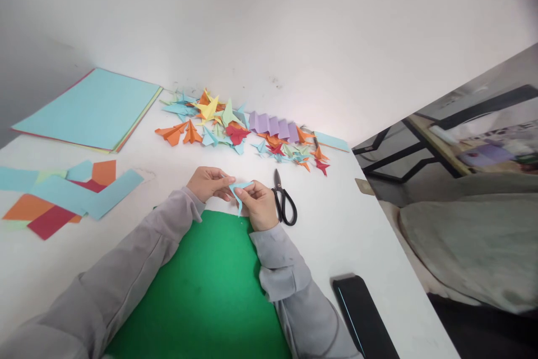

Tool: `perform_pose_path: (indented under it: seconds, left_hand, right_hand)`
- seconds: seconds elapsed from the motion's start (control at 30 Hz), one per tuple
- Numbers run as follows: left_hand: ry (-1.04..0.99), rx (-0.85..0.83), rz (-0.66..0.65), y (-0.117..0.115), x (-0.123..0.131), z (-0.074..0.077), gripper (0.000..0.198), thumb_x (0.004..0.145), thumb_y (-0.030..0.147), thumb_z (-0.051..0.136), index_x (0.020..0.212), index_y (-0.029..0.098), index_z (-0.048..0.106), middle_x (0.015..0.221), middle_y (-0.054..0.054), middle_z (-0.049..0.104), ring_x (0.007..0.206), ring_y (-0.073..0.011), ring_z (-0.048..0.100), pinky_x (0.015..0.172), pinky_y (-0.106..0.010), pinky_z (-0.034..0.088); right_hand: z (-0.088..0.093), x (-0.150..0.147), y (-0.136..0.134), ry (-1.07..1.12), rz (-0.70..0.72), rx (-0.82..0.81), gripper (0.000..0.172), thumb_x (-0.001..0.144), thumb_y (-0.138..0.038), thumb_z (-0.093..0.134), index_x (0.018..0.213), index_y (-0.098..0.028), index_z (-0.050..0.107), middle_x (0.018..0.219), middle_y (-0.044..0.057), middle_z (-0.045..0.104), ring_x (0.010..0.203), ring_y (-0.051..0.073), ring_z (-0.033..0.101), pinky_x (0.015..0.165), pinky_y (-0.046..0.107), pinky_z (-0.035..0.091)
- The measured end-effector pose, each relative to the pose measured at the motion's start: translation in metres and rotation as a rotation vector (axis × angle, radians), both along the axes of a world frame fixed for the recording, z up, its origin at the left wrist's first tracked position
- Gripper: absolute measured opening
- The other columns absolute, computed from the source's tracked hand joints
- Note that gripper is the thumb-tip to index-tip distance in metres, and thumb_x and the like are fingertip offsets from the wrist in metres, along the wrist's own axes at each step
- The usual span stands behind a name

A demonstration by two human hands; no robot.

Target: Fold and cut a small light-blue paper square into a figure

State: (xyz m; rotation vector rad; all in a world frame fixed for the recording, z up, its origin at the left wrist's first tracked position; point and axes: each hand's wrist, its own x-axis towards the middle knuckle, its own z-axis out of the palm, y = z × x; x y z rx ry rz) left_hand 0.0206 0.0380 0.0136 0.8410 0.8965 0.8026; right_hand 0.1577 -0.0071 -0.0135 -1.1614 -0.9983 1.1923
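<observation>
A small light-blue folded paper piece [240,190] is held between both hands above the far edge of a green sheet [205,292]. My left hand [209,183] pinches its left end with closed fingers. My right hand [259,204] grips its right side, fingers curled round it. Both arms wear grey sleeves. Black scissors [283,200] lie on the white table just right of my right hand.
A pile of folded paper figures [235,126] in several colours lies beyond the hands. A stack of coloured sheets [90,110] sits far left, cut paper strips [67,194] at the left. A black phone [363,317] lies near the table's right edge [390,224].
</observation>
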Motion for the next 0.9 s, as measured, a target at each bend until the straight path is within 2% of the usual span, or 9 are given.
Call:
perform_pose_path:
  seconds: [0.17,0.27,0.33,0.47,0.53,0.67,0.77,0.9]
  left_hand:
    - [-0.017,-0.033,-0.023,0.0006,-0.0002,0.0001,0.040,0.054,0.043,0.075,0.065,0.007,0.061,0.050,-0.007,0.064,0.044,-0.0164,0.062,0.041,-0.024,0.052]
    - [-0.011,-0.061,0.006,0.0005,0.0002,0.0009,0.044,0.060,0.051,0.068,0.064,0.008,0.061,0.047,-0.007,0.063,0.043,-0.0178,0.062,0.040,-0.026,0.051]
    - [0.000,-0.052,0.006,0.0001,0.0003,0.0013,0.046,0.058,0.053,0.068,0.063,0.008,0.061,0.045,-0.006,0.062,0.042,-0.0174,0.061,0.041,-0.026,0.051]
    - [0.033,0.035,-0.048,-0.0007,0.0000,0.0000,0.042,0.037,0.033,0.083,0.062,0.008,0.062,0.047,-0.005,0.064,0.042,-0.0141,0.060,0.045,-0.023,0.052]
    - [0.025,0.029,-0.068,-0.0006,-0.0001,-0.0011,0.043,0.033,0.030,0.084,0.062,0.008,0.061,0.046,-0.005,0.063,0.042,-0.0136,0.060,0.045,-0.023,0.052]
    - [-0.016,0.007,-0.106,-0.0013,0.0000,-0.0012,0.041,0.033,0.031,0.083,0.060,0.008,0.061,0.045,-0.004,0.063,0.043,-0.0135,0.060,0.047,-0.023,0.051]
    - [0.052,0.100,-0.120,-0.0024,-0.0004,-0.0003,0.038,0.035,0.022,0.083,0.064,0.009,0.063,0.042,-0.003,0.062,0.040,-0.0120,0.059,0.043,-0.019,0.047]
    - [0.091,0.186,-0.141,-0.0020,-0.0012,-0.0015,0.032,0.040,0.020,0.081,0.063,0.009,0.062,0.040,-0.002,0.061,0.038,-0.0109,0.057,0.039,-0.016,0.041]
  right_hand:
    - [-0.0007,-0.0003,0.0001,-0.002,-0.021,-0.004,0.028,0.058,-0.036,0.074,0.055,-0.018,0.053,0.045,-0.005,0.057,0.038,0.008,0.046,0.039,0.021,0.038]
    - [-0.0012,-0.0003,0.0001,-0.007,-0.024,0.001,0.028,0.058,-0.035,0.074,0.055,-0.018,0.053,0.045,-0.005,0.057,0.037,0.008,0.046,0.038,0.021,0.036]
    - [-0.0014,-0.0001,0.0003,-0.009,-0.028,0.004,0.027,0.058,-0.034,0.074,0.054,-0.018,0.053,0.044,-0.005,0.056,0.037,0.008,0.046,0.038,0.021,0.036]
    - [-0.0017,0.0013,0.0007,-0.004,-0.008,0.015,0.027,0.058,-0.033,0.074,0.054,-0.017,0.052,0.044,-0.005,0.056,0.037,0.008,0.046,0.038,0.021,0.035]
    - [-0.0022,0.0021,0.0007,-0.009,0.010,0.004,0.028,0.057,-0.032,0.075,0.054,-0.017,0.052,0.043,-0.005,0.055,0.037,0.008,0.045,0.038,0.020,0.033]
    - [-0.0039,0.0023,0.0001,0.025,0.015,-0.011,0.029,0.056,-0.031,0.076,0.055,-0.017,0.050,0.043,-0.006,0.053,0.036,0.007,0.044,0.038,0.020,0.032]
    - [-0.0048,0.0019,-0.0001,0.119,0.030,0.009,0.029,0.059,-0.030,0.075,0.055,-0.018,0.049,0.045,-0.007,0.054,0.039,0.008,0.046,0.040,0.021,0.033]
    - [-0.0036,0.0021,0.0003,0.203,0.061,0.034,0.028,0.068,-0.033,0.068,0.055,-0.018,0.049,0.042,-0.007,0.053,0.037,0.007,0.045,0.039,0.020,0.033]
